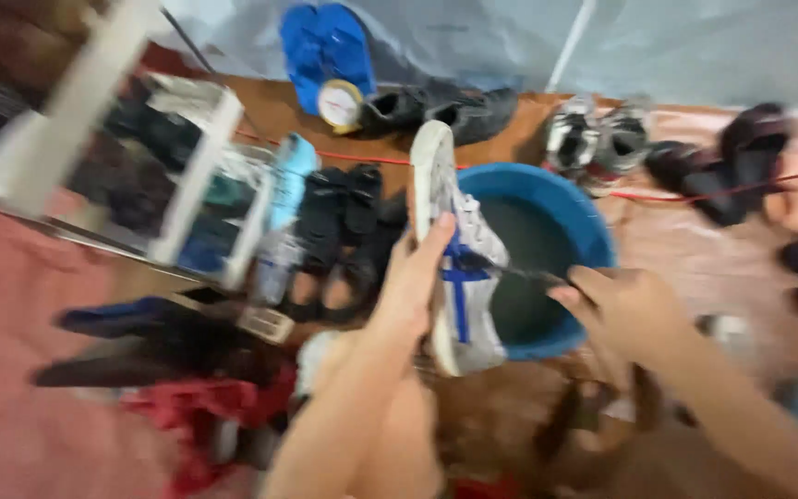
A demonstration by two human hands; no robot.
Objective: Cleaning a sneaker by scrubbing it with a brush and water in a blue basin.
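Step in hand, judging by the pic: cleaning a shoe over water. Left hand [413, 277] grips a white sneaker [459, 268] w/ blue stripes, fingers clamped on its side, sole turned toward the left, toe end up. The sneaker sits at the left rim of the blue basin [593, 240], partly over it. The basin stands on the floor and its inside looks dark, prob water, but blur makes that hard to confirm.

Right hand [625, 310] is at the near-right rim of the basin, fingers closed together around a thin dark thing [519, 273], maybe a brush handle or a lace, that runs toward the sneaker's side. Can't tell which; too smeared.

Around the basin: black sandals [344, 231] just left of it, dark shoes [441, 111] and blue flip-flops [325, 46] beyond it, grey sneakers [593, 139] beyond-right, black slippers [731, 162] farther right. White rack [200, 176] w/ footwear stands well left of the basin. Red cloth [205, 416] lies near-left of it.

Next move, as I judge it: keep the sneaker steady w/ a firm left grip while the right works the thin item along the blue-striped side, staying over the basin so drips fall inside. Needs a slower head too; the view is v. blurred.
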